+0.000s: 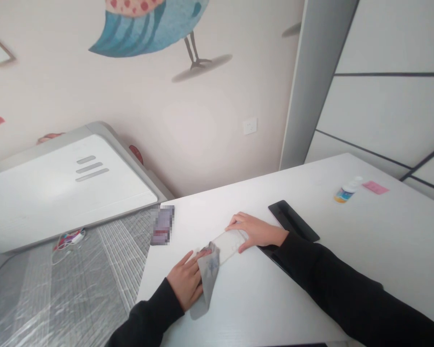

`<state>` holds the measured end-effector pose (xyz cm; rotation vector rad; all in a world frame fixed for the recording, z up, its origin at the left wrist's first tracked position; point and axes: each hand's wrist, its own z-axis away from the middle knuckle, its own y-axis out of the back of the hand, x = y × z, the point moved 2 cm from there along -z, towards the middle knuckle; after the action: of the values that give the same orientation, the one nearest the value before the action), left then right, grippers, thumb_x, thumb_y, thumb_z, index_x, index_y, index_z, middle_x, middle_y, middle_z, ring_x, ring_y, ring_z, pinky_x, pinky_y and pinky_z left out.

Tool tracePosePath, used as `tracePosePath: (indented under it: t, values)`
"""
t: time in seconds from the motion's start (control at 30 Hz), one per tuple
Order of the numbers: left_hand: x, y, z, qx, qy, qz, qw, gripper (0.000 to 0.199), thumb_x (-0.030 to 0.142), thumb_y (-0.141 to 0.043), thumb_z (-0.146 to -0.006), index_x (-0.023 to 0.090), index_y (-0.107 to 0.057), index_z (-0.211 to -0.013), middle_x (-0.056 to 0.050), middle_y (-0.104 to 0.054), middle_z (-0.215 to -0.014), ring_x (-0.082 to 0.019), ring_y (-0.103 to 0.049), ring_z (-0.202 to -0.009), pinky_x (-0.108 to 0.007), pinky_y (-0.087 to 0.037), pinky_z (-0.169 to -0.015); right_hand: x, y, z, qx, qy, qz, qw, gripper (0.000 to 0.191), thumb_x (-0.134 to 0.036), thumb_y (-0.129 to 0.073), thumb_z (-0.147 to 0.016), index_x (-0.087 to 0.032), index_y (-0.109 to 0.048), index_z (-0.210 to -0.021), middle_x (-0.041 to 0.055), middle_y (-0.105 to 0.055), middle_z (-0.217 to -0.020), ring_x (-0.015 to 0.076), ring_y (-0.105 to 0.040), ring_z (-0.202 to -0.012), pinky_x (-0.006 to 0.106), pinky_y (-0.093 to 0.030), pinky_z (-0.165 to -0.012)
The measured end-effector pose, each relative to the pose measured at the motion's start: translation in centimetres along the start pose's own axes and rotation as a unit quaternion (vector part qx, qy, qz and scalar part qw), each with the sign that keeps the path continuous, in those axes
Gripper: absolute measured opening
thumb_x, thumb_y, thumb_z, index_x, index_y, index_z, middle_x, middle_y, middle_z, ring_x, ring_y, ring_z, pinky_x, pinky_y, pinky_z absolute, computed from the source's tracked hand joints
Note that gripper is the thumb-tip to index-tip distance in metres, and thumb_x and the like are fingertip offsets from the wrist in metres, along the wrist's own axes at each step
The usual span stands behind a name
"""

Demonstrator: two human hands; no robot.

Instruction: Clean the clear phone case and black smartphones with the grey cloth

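- Center frame, the right hand (255,233) clamped one end of a clear, rectangular, plastic-looking case (227,246), seemingly light, slick and bendable, best taken by its edges.
- The left hand (185,280) touched a soft-looking grey cloth (210,272) at the other end; whether it pinched could not be told.
- A smooth white tabletop (256,308) lay beneath, a painted blue bird (155,31) upper center.

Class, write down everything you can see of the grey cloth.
The grey cloth looks thin and soft, with faint bluish marks. It is bunched at its upper end, where the left hand touches it, and a loose corner points towards the near edge of the white table. Its upper part meets one end of a pale, flat case.
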<state>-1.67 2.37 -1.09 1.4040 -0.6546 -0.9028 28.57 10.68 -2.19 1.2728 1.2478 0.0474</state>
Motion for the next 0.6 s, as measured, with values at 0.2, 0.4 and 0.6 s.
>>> tracePosePath:
  t: [0.2, 0.4, 0.6]
  values:
    - [0.2, 0.5, -3.4, -0.034, -0.063, 0.099, 0.993, 0.066, 0.031, -0.059, -0.089, 0.023, -0.041, -0.152, -0.006, -0.044, -0.159, -0.025, -0.036, -0.150, -0.046, -0.028, -0.122, -0.4, 0.2, 0.0, -0.008, 0.007, -0.003, 1.000, 0.063, -0.047, -0.087, -0.073, -0.020, -0.068, -0.127, 0.0099, -0.061, -0.118, 0.0287, -0.051, -0.112, 0.040, -0.041, -0.101]
    - [1.0, 0.2, -10.0, 0.001, -0.050, 0.110, 0.993, 0.047, 0.045, -0.054, -0.096, 0.024, -0.059, -0.139, -0.009, -0.057, -0.148, -0.027, -0.042, -0.146, -0.051, -0.029, -0.121, -0.9, 0.2, 0.1, -0.001, 0.015, 0.015, 1.000, 0.053, -0.042, -0.084, -0.078, -0.018, -0.069, -0.122, 0.0101, -0.061, -0.112, 0.0272, -0.053, -0.107, 0.039, -0.045, -0.095]
    - [1.2, -0.4, -6.0, 0.066, 0.020, 0.019, 0.997, 0.057, 0.054, -0.051, -0.098, 0.018, -0.054, -0.142, -0.011, -0.055, -0.150, -0.025, -0.046, -0.143, -0.046, -0.031, -0.120, -0.6, 0.0, 0.3, 0.005, 0.002, 0.015, 1.000, 0.060, -0.042, -0.087, -0.075, -0.019, -0.067, -0.126, 0.0106, -0.061, -0.118, 0.0287, -0.052, -0.112, 0.041, -0.044, -0.100]
